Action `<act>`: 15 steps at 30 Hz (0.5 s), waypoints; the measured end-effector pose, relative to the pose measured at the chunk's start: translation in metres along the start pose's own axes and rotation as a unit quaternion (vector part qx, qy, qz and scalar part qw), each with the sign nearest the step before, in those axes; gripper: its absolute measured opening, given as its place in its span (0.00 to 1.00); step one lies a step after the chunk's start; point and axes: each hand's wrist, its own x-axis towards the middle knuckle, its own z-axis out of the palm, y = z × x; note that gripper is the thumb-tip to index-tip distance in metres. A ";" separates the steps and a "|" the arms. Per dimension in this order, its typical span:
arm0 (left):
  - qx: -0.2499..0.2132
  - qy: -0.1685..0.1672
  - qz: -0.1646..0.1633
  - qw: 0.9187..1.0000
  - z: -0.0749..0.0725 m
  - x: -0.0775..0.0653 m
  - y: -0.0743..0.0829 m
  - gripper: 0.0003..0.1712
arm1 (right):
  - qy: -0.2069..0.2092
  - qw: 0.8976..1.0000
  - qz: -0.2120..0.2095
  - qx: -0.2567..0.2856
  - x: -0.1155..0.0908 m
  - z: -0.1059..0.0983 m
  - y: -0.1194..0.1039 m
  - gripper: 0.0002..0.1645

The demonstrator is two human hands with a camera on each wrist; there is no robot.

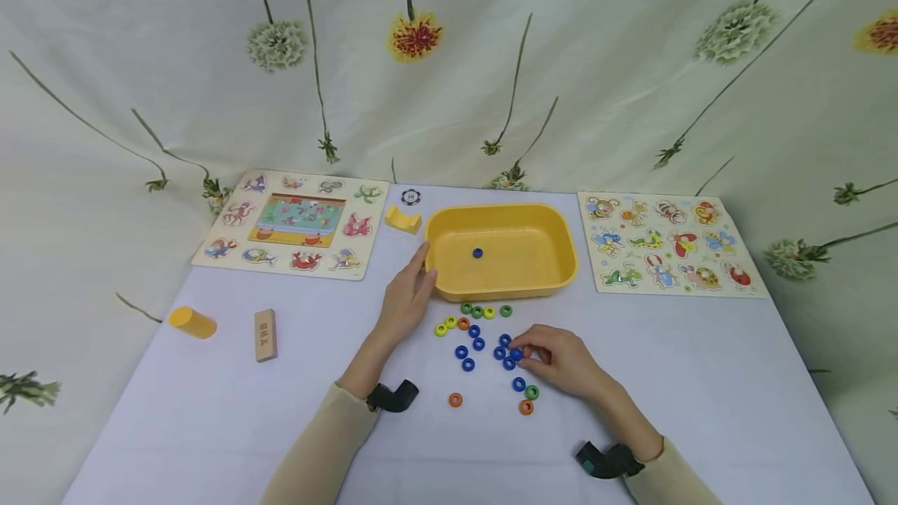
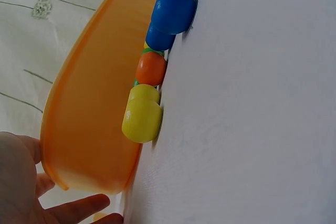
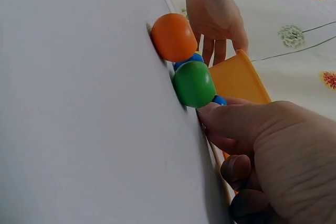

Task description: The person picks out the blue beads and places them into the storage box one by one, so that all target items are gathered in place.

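A yellow tub (image 1: 554, 256) stands at the table's middle with one blue ring (image 1: 478, 253) inside. My left hand (image 1: 419, 275) rests with straight fingers against the tub's left front corner; in the left wrist view its fingers (image 2: 79, 205) lie by the tub wall (image 2: 89, 119). In front of the tub lie several blue, green, yellow and orange rings (image 1: 474, 331). My right hand (image 1: 525, 354) pinches a blue ring (image 1: 516, 354) on the table among them. In the right wrist view its fingers (image 3: 247, 124) curl just behind a green ring (image 3: 194, 84) and an orange ring (image 3: 173, 38).
An animal puzzle board (image 1: 295, 222) lies at the back left and another (image 1: 666, 244) at the back right. A yellow arch block (image 1: 403, 219) sits left of the tub. A yellow cylinder (image 1: 192, 322) and a wooden block (image 1: 265, 334) lie at the left.
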 end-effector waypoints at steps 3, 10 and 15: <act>-0.001 0.001 0.002 1.000 0.000 0.000 -0.001 0.30 | 0.002 1.000 0.007 -0.002 0.001 0.001 0.000 0.14; 0.003 -0.004 0.015 1.000 0.001 0.001 -0.001 0.30 | 0.046 0.998 0.019 0.041 0.012 -0.027 -0.010 0.13; 0.000 0.005 0.018 1.000 0.000 0.000 -0.002 0.30 | 0.077 0.997 0.000 0.002 0.050 -0.060 -0.010 0.11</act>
